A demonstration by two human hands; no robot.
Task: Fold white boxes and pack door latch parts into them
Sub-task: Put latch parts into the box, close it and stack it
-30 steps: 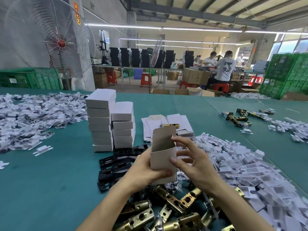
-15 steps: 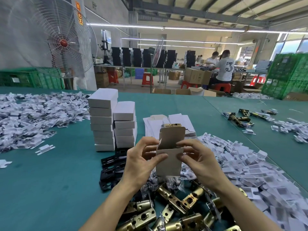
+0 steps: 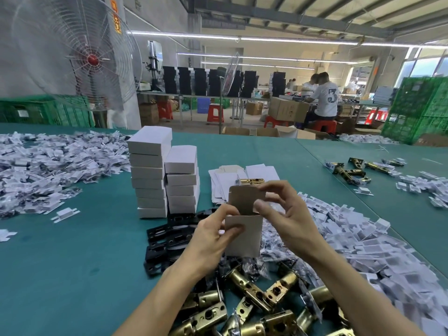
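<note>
I hold a small white box (image 3: 244, 235) upright above the table, its brown-lined top flap standing open. My left hand (image 3: 211, 236) grips the box's left side, thumb across its front. My right hand (image 3: 286, 214) pinches the top flap and the right edge. Brass door latches (image 3: 252, 301) lie in a heap right under my wrists, with black latch plates (image 3: 167, 238) to their left. Two stacks of folded white boxes (image 3: 164, 175) stand behind the plates. Flat unfolded boxes (image 3: 230, 180) lie beyond my hands, one brass latch (image 3: 249, 181) on top of them.
White plastic parts are heaped at my right (image 3: 363, 241) and far left (image 3: 48, 163) on the green table (image 3: 72, 263). More brass latches (image 3: 351, 170) lie at the far right. A big fan (image 3: 80, 54) and green crates (image 3: 421, 107) stand behind; people work at a far bench.
The box has swung from tilted to upright and risen a little. My right hand moved up from the box's side to its top flap; my left thumb now lies across the front.
</note>
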